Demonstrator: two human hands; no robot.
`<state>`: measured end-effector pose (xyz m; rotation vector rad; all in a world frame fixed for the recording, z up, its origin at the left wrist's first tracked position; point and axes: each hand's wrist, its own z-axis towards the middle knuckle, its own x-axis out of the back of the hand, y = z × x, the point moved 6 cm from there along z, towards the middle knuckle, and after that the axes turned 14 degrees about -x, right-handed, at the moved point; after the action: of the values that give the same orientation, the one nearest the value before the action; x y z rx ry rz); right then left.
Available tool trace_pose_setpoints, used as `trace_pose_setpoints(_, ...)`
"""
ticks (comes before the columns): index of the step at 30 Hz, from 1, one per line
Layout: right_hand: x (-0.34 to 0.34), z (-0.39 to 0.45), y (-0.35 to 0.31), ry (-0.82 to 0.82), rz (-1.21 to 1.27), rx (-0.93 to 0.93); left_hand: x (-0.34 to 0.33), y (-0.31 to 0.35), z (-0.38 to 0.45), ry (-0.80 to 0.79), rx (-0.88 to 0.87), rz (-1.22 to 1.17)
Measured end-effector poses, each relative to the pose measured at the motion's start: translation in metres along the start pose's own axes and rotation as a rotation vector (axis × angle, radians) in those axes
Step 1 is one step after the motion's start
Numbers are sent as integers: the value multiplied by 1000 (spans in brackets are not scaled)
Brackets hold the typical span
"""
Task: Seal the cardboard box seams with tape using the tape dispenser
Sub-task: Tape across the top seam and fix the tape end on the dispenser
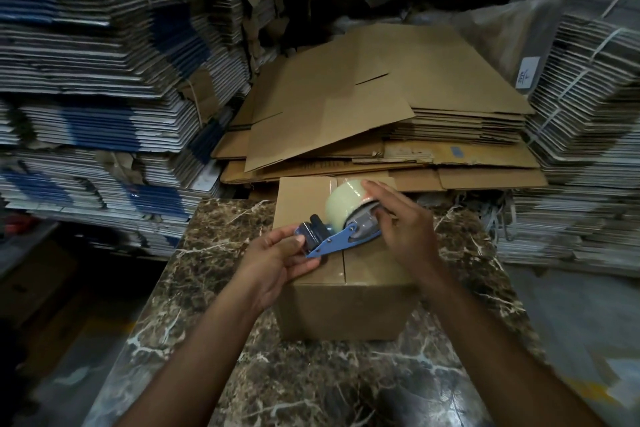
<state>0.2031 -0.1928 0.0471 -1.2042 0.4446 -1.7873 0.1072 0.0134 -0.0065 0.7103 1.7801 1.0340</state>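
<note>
A closed brown cardboard box (346, 302) stands on a dark marble table (311, 374). Its top centre seam runs away from me, and glossy tape shows along it. Above the box top I hold a blue tape dispenser (341, 238) with a pale roll of tape (346, 203). My right hand (403, 222) grips the dispenser at the roll and handle end. My left hand (280, 258) pinches the front end by the black roller, over the box's left half. The dispenser lies tilted on its side.
Flattened brown cartons (381, 114) are piled behind the table. Tall stacks of bundled flat white and blue cartons (86, 80) rise on the left, with more bundled stacks (581, 149) on the right. The floor (581, 340) lies beside the table.
</note>
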Motion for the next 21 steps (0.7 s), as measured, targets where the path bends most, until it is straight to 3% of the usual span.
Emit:
trace_pose_setpoints(7,-21,48,3,-332,198,-187,-3,2,-7,-83,-83,202)
trace_pose_setpoints(14,-36,37,7,-465,353,-334,-9,-8,-20,-231,-163,558)
trace_pose_setpoints(16,-29,25,12,-365,335,-389,-7,-7,-21,-249,-190,606)
trace_pose_setpoints(19,-6,-15,26,-26,248,-596,-4,-7,-23,-240,-243,639)
trace_pose_setpoints(21,1,-47,25,32,248,-618,-4,-10,-27,-226,-276,664)
